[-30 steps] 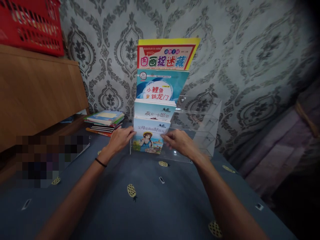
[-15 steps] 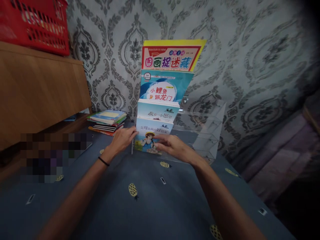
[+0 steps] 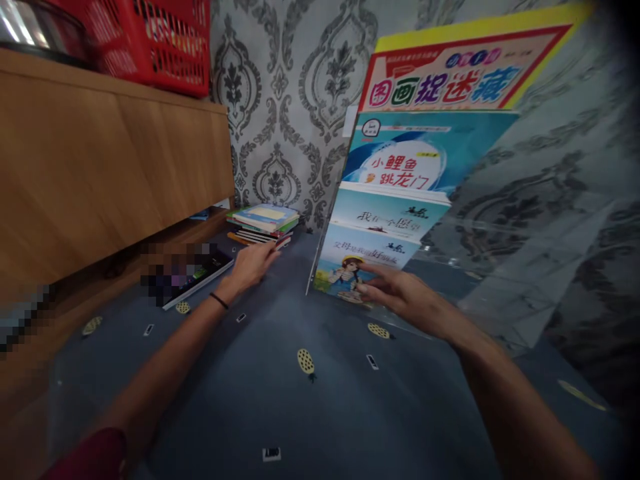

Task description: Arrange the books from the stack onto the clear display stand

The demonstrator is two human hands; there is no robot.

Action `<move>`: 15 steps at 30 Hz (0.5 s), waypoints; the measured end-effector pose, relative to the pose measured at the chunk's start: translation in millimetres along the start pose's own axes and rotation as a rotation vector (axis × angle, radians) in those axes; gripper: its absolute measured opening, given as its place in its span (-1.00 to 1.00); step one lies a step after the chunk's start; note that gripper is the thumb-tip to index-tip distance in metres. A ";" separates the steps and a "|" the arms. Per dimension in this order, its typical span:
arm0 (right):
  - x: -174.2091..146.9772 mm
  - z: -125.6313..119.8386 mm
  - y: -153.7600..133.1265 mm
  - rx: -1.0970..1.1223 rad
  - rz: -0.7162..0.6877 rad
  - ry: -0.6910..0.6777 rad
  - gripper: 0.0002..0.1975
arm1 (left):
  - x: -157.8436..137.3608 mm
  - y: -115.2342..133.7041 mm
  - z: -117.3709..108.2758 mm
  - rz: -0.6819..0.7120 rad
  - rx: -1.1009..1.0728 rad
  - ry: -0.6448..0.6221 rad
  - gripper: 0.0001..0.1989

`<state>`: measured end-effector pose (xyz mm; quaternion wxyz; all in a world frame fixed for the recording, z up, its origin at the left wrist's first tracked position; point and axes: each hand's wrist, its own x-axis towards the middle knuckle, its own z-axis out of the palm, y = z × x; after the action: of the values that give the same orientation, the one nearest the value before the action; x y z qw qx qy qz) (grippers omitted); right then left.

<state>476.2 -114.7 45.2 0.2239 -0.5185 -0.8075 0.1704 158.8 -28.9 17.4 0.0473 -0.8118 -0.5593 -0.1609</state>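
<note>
A clear plastic display rack (image 3: 505, 287) stands on the blue cloth, its left part filled with books in rising tiers. Lowest is a picture book with a girl in a yellow hat (image 3: 345, 272). Behind it rise a pale blue book (image 3: 385, 212), a teal book (image 3: 465, 143) and a tall yellow-edged book (image 3: 450, 73). My right hand (image 3: 415, 297) is at the front book's cover, thumb and fingers apart. Away from the rack, my left hand (image 3: 253, 267) reaches to the near side of a stack of books (image 3: 265, 223), fingers stretched forward; whether they touch it is unclear.
A dark book (image 3: 200, 277), partly blurred out, lies left of my left hand. Along the left runs a wooden cabinet (image 3: 115, 153) with a red basket (image 3: 175, 47) on top. Patterned wallpaper (image 3: 280, 120) covers the wall behind. Pineapple prints mark the blue cloth (image 3: 240, 400).
My left hand has left the rack's left edge and moved over to the book stack. My right hand stays by the front book. The view has swung left and closer.
</note>
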 end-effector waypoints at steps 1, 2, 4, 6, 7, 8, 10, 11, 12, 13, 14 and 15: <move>0.1 0.4 -0.4 -0.019 -0.009 0.006 -0.37 | -7.4 -15.6 -0.4 -0.046 0.029 -0.018 -0.69; 0.2 0.8 -1.1 -0.034 -0.016 0.011 -0.37 | -15.3 -31.6 -1.0 -0.096 0.060 -0.033 -0.68; 0.5 1.8 -3.3 -0.056 -0.026 0.014 -0.36 | -31.6 -62.8 -2.0 -0.200 0.122 -0.065 -0.52; 1.3 2.9 -6.1 -0.070 -0.034 0.007 -0.35 | -46.5 -90.3 -2.0 -0.295 0.165 -0.113 -0.29; 1.7 3.4 -7.6 -0.075 -0.038 -0.002 -0.36 | -52.7 -101.8 -1.4 -0.335 0.188 -0.159 -0.19; 2.1 3.9 -9.2 -0.078 -0.041 -0.014 -0.36 | -57.9 -111.4 -0.6 -0.355 0.217 -0.208 -0.13; 2.7 4.9 -12.4 -0.080 -0.042 -0.043 -0.39 | -64.8 -125.0 1.1 -0.363 0.259 -0.280 -0.09; 2.7 5.4 -14.0 -0.077 -0.039 -0.060 -0.41 | -66.7 -129.2 1.6 -0.354 0.273 -0.300 -0.10; 2.6 6.1 -15.7 -0.071 -0.035 -0.080 -0.42 | -67.7 -131.9 1.7 -0.346 0.279 -0.309 -0.12; 2.3 6.9 -17.4 -0.063 -0.030 -0.102 -0.42 | -68.3 -133.3 1.2 -0.340 0.284 -0.317 -0.14; 1.9 7.8 -19.1 -0.051 -0.024 -0.125 -0.42 | -68.9 -133.6 0.3 -0.331 0.291 -0.328 -0.15; 1.5 8.8 -20.8 -0.038 -0.014 -0.147 -0.42 | -69.6 -133.0 -1.1 -0.317 0.301 -0.340 -0.18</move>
<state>455.1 -122.1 48.6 0.1551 -0.5030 -0.8285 0.1910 13.3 -42.2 -17.1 0.0472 -0.7133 -0.6969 0.0569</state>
